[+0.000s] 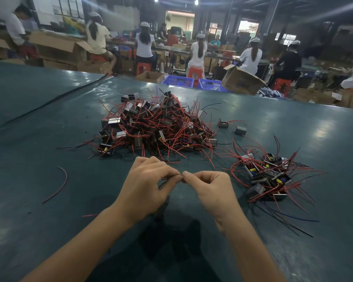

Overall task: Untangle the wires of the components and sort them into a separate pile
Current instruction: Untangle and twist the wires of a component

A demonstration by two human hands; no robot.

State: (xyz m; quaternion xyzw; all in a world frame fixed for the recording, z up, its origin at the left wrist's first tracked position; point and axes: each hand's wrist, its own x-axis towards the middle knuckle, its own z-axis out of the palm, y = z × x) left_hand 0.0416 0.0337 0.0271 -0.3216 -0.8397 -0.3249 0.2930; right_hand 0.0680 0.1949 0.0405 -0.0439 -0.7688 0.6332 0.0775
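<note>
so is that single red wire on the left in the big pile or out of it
Out. The red wire lies alone on the table, curved, well apart from the big pile.

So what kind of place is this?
Most likely an electronics assembly factory: a heap of small wired parts lies on a big work table, and behind it capped workers sit at benches among cardboard boxes.

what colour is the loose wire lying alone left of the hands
Red; the loose wire shows best in the head view.
</note>
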